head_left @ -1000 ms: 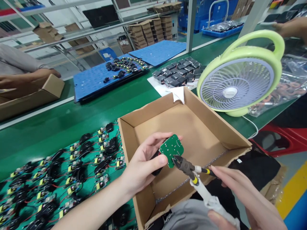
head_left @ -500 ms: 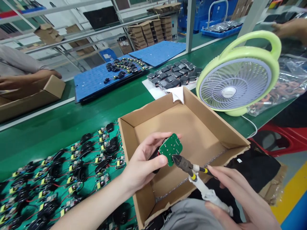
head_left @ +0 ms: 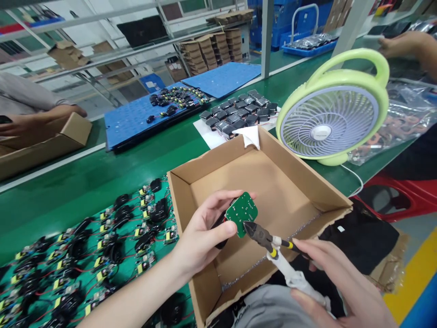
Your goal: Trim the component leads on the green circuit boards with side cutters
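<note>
In my left hand is a small green circuit board, its soldered underside turned up, with something black behind it partly hidden by my fingers. My right hand grips the side cutters, whose handles are spread and wrapped in white material with yellow bands. The cutters' tip is at the board's lower edge; whether it touches a lead I cannot tell. Below both hands lies an open cardboard box, with bits of metal clippings along its near inner edge.
Rows of circuit boards with black cables cover the bench at left. A green fan stands right of the box. Behind are wrapped black units and a blue foam sheet. Other people's hands show at far right and far left.
The view has shifted slightly. My hands, the circuit board and the side cutters keep nearly the same pose, with the cutters' tip still at the board's edge.
</note>
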